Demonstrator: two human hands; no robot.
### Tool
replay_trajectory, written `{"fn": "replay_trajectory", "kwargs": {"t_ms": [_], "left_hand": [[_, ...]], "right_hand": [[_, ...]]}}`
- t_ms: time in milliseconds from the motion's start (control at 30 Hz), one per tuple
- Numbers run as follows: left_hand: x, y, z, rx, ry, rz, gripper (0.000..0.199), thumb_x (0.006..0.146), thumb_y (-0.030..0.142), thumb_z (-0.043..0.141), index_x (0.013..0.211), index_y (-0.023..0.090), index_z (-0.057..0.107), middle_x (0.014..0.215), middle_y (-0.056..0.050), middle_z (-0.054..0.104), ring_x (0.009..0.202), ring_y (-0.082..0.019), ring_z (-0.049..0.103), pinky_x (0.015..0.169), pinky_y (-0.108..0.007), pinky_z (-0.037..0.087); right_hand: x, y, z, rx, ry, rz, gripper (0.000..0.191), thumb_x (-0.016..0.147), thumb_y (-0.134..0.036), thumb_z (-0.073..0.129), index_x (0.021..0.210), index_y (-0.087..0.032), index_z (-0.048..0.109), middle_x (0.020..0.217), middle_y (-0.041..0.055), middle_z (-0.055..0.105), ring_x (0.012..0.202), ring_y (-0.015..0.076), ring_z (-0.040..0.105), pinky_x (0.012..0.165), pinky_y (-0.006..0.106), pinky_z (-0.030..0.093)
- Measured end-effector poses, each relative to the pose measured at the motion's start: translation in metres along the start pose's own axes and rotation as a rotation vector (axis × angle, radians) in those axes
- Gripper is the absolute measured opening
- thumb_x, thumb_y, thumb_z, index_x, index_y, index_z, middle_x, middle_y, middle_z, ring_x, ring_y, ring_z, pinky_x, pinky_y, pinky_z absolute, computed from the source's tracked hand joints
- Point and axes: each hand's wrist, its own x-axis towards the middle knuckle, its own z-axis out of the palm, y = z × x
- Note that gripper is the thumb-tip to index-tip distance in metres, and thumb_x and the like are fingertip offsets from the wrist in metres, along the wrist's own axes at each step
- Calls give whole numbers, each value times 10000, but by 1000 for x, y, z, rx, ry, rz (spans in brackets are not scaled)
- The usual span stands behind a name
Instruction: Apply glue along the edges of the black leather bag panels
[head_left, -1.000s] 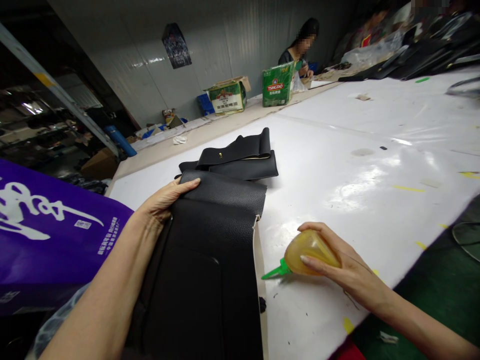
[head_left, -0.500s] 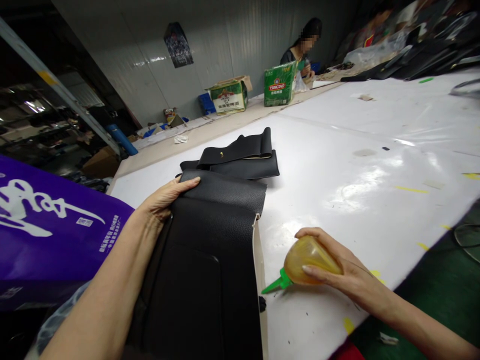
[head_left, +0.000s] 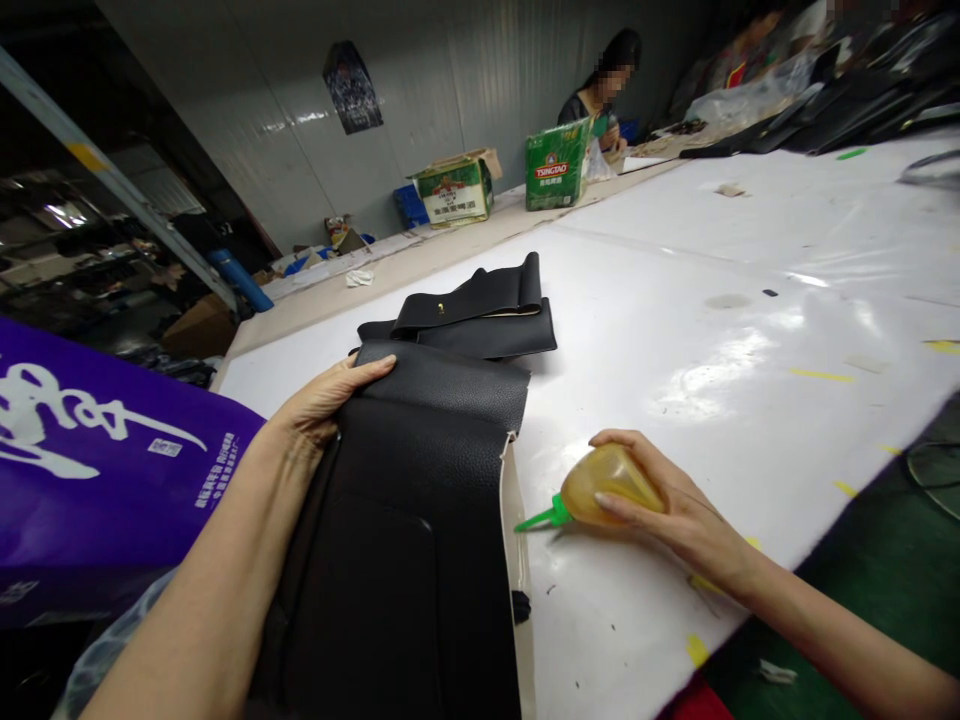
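Note:
My left hand (head_left: 334, 395) grips the upper left edge of a black leather piece (head_left: 420, 480), thumb on top and the other fingers hidden underneath. The piece has a raised panel outline and a pale inner edge along its right side. In my right hand (head_left: 660, 500) is a squeeze bottle (head_left: 609, 485) of amber liquid, fingers wrapped round it. Its green nozzle (head_left: 541, 515) points left, with the tip at the pale edge; whether it touches cannot be made out. Folded black leather pieces (head_left: 480, 305) lie just beyond, on the white table (head_left: 637, 330).
A purple bag (head_left: 112, 460) with white writing stands at the left. Two green beer cartons, one a Tsingtao box (head_left: 555, 168), sit along the table's back edge. A person (head_left: 600, 95) works behind them. Black material (head_left: 847, 100) is heaped at the far right.
My right hand has moved the bottle up along the pale edge, away from me, and slightly left. My left hand keeps its hold on the leather piece.

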Motion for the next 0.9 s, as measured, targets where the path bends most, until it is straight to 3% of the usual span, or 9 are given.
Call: {"fn": "replay_trajectory", "kwargs": {"t_ms": [100, 267, 500, 700, 900], "left_hand": [[0, 0, 0, -1, -4, 0, 309, 667, 198, 791, 951, 140, 685, 746, -69, 738, 573, -187, 695, 550, -260, 600], [1, 0, 1, 0, 8, 14, 269, 683, 175, 770, 938, 141, 691, 751, -76, 745, 572, -184, 693, 546, -247, 594], [-2, 1, 1, 1, 22, -2, 225, 710, 163, 745, 929, 145, 694, 750, -72, 743, 574, -184, 693, 536, -259, 598], [-1, 1, 0, -5, 10, 11, 213, 718, 151, 735, 927, 136, 695, 722, -73, 739, 566, -177, 691, 537, -244, 595], [0, 1, -1, -5, -2, 8, 208, 717, 154, 734, 919, 131, 691, 725, -71, 738, 570, -179, 692, 538, -251, 597]], "right_hand": [[4, 1, 0, -16, 70, -12, 445, 856, -496, 591, 1211, -295, 414, 1023, 10, 550, 855, 218, 585, 777, 342, 477], [-4, -1, 1, 80, -133, 50, 456, 836, -510, 615, 1195, -297, 430, 1045, 16, 571, 879, 227, 586, 764, 334, 487], [18, 2, -2, 39, 83, -26, 449, 830, -497, 618, 1191, -300, 437, 1018, 6, 539, 862, 214, 570, 765, 337, 469], [-1, 0, -2, 73, -44, 57, 455, 828, -503, 625, 1184, -296, 431, 991, 10, 581, 851, 225, 582, 718, 327, 481], [19, 4, -5, -16, 88, -59, 435, 835, -495, 617, 1183, -299, 447, 1061, 12, 537, 877, 219, 570, 770, 337, 467]]}}
